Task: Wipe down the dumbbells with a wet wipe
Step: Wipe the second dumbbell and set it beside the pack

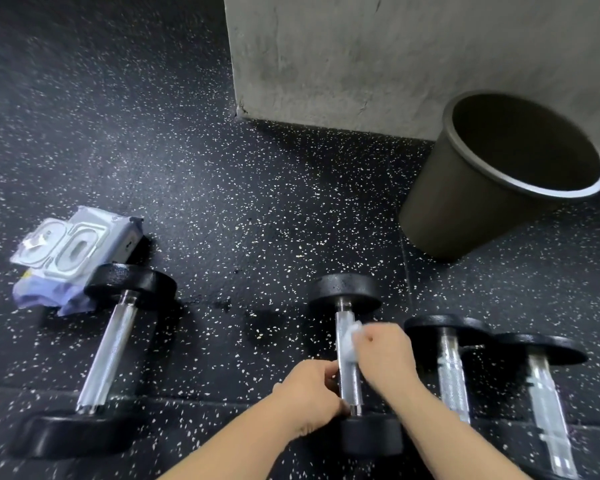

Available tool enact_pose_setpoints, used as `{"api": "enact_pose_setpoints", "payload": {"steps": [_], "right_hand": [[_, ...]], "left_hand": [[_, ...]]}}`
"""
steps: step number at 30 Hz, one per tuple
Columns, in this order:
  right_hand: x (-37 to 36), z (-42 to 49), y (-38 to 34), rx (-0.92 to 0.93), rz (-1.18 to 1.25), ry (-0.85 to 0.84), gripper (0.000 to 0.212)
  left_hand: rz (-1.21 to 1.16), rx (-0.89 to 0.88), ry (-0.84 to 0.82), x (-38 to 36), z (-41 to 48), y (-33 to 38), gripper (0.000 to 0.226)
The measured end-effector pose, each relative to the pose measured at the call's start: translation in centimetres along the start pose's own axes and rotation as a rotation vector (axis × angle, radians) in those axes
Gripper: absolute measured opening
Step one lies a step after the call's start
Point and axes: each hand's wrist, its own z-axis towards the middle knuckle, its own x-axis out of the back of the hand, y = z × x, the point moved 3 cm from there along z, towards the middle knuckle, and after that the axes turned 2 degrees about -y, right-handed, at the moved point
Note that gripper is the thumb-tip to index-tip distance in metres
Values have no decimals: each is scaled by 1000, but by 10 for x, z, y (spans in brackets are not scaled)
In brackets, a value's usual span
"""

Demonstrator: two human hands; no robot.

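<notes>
Several black dumbbells with chrome handles lie on the speckled rubber floor. The middle dumbbell (347,296) lies between my hands. My right hand (383,355) pinches a crumpled white wet wipe (350,341) against the upper part of its handle. My left hand (309,393) grips the lower part of the same handle, just above the near weight head. Another dumbbell (110,348) lies to the left. Two more lie to the right, one (452,368) close to my right forearm and one (548,396) at the far right.
A wet wipe pack (73,251) with its lid flipped open lies at the left, touching the left dumbbell's far head. A dark round bin (465,202) stands at the right against a grey concrete wall (378,57).
</notes>
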Motion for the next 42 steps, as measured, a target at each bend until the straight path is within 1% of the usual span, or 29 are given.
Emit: {"api": "enact_pose_setpoints", "payload": {"steps": [2,4,7,9,10,12,14,16,18,20,21,22,23,25,27,29,30,31,32,33,34,37,38,39,42], "right_hand": [[5,20,-10,-15,138,63,52],[5,23,-13,-19,145,68,52],[-2,-5,-5,-36,30,51,52],[-5,-27,2,-39,-71,-5,52],[-6,-35,5,-30,-135,-46,51],[-7,-45,7,-5,-250,-130,50],[-8,-47,3,18,-284,-202,50],[-7,-38,-4,34,-178,-246,50],[-4,-22,-14,56,21,-181,54],[-4,0,-22,30,287,-87,41],[-8,9,-25,-12,411,-76,35],[-13,14,-27,-47,501,-78,30],[-20,16,-29,-59,515,-81,30],[-31,9,-26,-39,326,-59,37],[-32,-12,-16,-40,33,-66,42],[-31,-37,-9,-2,-241,-151,36],[-30,-48,-9,23,-328,-214,33],[-29,-52,-10,37,-360,-267,31],[-26,-52,-13,36,-343,-296,31],[-25,-47,-17,4,-281,-319,31],[-24,-39,-20,-39,-176,-308,30],[-28,6,-25,-160,247,-160,19],[-29,21,-27,-184,342,-133,19],[-31,34,-27,-188,384,-115,20],[-36,40,-22,-167,428,-46,36]], "left_hand": [[3,-1,5,1,0,1,50],[24,-8,2,2,2,1,49],[82,-22,6,8,3,3,46],[99,-50,25,16,4,3,45],[74,-73,51,20,4,4,39],[66,-86,113,28,4,8,15],[88,-71,148,34,2,11,12],[79,-76,163,41,-1,14,15],[69,-89,158,49,-4,18,15],[63,-79,163,57,-4,20,23],[70,-71,166,59,-3,19,25],[84,-63,166,61,-2,19,25],[95,-56,167,62,-2,18,25],[94,-48,173,62,0,14,23],[68,-44,187,63,-1,8,21],[48,-46,193,63,-1,2,24],[36,-43,193,64,-1,0,29],[24,-41,194,64,0,-2,34],[15,-43,201,63,0,-3,38],[9,-49,207,62,0,-3,40],[11,-58,215,62,-1,-2,41],[33,-89,232,63,-2,2,32],[43,-87,233,63,-2,3,31],[53,-81,234,63,-2,4,32],[74,-72,234,61,-2,6,35]]}}
